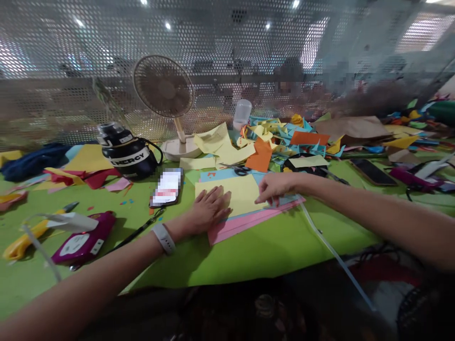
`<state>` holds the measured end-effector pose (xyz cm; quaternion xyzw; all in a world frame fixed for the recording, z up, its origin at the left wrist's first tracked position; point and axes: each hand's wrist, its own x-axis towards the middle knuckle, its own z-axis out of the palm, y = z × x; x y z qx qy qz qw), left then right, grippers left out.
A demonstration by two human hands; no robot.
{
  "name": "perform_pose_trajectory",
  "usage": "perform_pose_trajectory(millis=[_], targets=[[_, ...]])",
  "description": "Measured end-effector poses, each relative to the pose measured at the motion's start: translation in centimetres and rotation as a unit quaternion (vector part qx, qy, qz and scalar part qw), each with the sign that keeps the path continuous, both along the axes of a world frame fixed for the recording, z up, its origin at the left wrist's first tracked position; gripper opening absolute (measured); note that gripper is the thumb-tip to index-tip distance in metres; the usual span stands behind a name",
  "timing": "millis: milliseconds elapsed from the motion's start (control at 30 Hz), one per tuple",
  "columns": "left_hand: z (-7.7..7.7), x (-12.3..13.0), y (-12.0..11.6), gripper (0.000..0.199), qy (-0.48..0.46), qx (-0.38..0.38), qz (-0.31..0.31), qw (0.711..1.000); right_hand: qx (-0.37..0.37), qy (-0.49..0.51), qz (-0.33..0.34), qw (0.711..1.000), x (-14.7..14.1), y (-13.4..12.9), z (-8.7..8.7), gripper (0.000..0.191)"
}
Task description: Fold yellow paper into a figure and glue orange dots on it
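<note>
A yellow sheet of paper (243,193) lies on top of blue and pink sheets on the green table. My left hand (211,207) rests flat on its left part, fingers stretched out. At the sheet's right end, my right hand (273,188) has its fingers curled together at the lower corner, closed on the paper's edge. Pink paper (231,232) sticks out below the yellow sheet, and blue paper shows around it. Just behind lie scissors (241,170) and an orange paper piece (260,155).
A phone with a lit screen (167,188), a black bottle (128,154) and a fan (164,87) stand left of the papers. Paper scraps (280,132) are heaped behind. A purple device (85,237) lies at left, a dark phone (373,171) at right. A pale strip (334,251) hangs over the front edge.
</note>
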<state>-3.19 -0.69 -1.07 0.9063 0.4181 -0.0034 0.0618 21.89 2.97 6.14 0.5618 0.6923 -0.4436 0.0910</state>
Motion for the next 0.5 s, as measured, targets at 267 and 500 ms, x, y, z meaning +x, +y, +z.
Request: perform_pose_trajectory(millis=[267,500], targets=[[4.3,2.4,0.9,0.047,-0.132,-0.275,0.159,0.939,-0.081,0.03,0.033,0.996,-2.4,0.7,-3.4,0.05],[2.8,3.7,1.4,0.042,-0.165,-0.487,0.194,0.835,-0.079,0.041,0.035,0.995,-1.9,0.9,-3.6,0.049]])
